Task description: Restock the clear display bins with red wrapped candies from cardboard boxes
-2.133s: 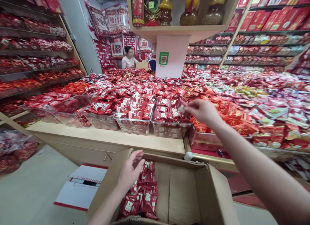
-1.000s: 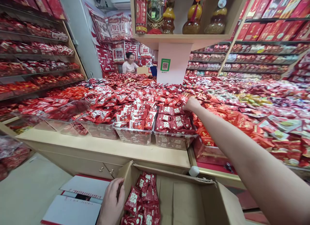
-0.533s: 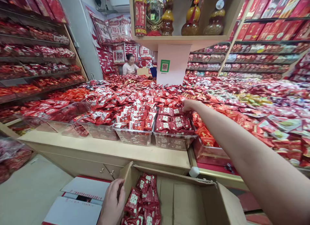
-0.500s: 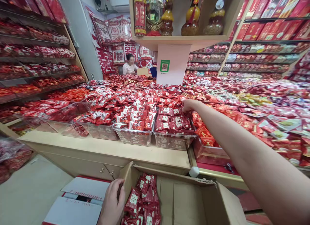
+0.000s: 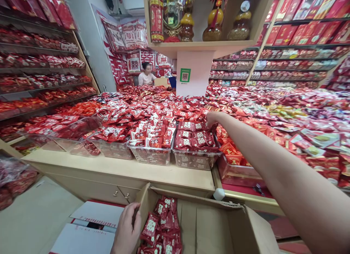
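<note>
Head cam: R hand (image 5: pixel 212 119) is at the far R corner of the clear tub (image 5: pixel 195 161) of dark red packets (image 5: pixel 201 138). Its fingers bend down, tips hidden, so can't tell how far open they are or if they've hold of anything. The tub's packets lie below those fingers, mostly to their L & on the near side; long axis approx. side to side, judging by the top faces. R hand is nearer to them; L hand (image 5: pixel 128 223) is well apart, down at the L wall of the carton (image 5: pixel 212 225). L fingers are part-curled, touching that wall's edge; can't tell if they grip it. Same-print packets (image 5: pixel 150 227) lie in a heap along the carton's L side, just R of L hand.

Counts: 1 carton; 1 tub w/ the dark red print, btwn 1 tub of white-print packets (image 5: pixel 153 141) on its L & 1 of orange packets (image 5: pixel 232 153) on its R. Packets overlap, so no exact no. for tub or heap. Also 1 pale bench (image 5: pixel 109 165) under the tub, 1 white box (image 5: pixel 84 239) L of the carton, 3 gourds (image 5: pixel 213 28) up top, 1 QR sign (image 5: pixel 185 75), 1 seated co-worker (image 5: pixel 146 79) at the back.
</note>
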Available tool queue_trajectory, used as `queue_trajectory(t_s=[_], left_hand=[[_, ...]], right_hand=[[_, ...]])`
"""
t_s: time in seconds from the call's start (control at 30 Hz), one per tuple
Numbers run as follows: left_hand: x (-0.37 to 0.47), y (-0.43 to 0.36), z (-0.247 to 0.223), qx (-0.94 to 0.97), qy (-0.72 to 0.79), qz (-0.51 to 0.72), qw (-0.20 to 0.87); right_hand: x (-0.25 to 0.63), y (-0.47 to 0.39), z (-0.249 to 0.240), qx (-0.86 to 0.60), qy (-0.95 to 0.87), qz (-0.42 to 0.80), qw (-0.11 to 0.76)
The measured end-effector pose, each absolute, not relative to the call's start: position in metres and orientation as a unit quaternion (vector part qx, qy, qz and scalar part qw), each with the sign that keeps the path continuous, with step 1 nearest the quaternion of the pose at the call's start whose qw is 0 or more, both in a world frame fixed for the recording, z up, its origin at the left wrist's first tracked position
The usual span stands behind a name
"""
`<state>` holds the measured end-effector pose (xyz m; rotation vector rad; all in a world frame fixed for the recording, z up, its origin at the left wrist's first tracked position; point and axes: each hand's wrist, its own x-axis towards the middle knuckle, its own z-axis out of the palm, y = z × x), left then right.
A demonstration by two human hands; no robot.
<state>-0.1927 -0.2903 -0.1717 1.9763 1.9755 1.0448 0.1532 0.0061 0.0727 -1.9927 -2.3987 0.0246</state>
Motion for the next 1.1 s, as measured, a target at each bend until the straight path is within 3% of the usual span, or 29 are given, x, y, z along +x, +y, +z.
queue_trajectory(t_s=[0.1,0.23,0.77,0.9,1.0,1.07,1.1], left_hand=[[-0.193,-0.29,-0.171,0.662,0.658,0.349,0.084],[-0.192,-0.29,-0.17,0.658,0.66,0.349,0.091],[-0.191,-0.289,-0.171,0.648,0.663,0.36,0.102],[-0.194,-0.288,-0.17,0.654,0.661,0.357,0.088],[-0.189,-0.294,-0.165,0.683,0.642,0.347,0.047],[-0.177,-0.301,-0.16,0.727,0.608,0.314,0.06],[-0.168,-0.304,-0.158,0.75,0.591,0.285,0.09]], right_hand=[[0.153,0.002,0.076,-0.643,-0.76,0.021,-0.094],[0.149,-0.004,0.078,-0.633,-0.759,0.01,-0.148],[0.156,-0.016,0.081,-0.612,-0.778,0.026,-0.14],[0.148,-0.035,0.093,-0.619,-0.781,-0.013,-0.082],[0.131,-0.092,0.085,-0.562,-0.821,-0.049,0.083],[0.117,-0.148,0.054,-0.468,-0.863,0.059,0.181],[0.11,-0.177,0.029,-0.416,-0.878,0.158,0.179]])
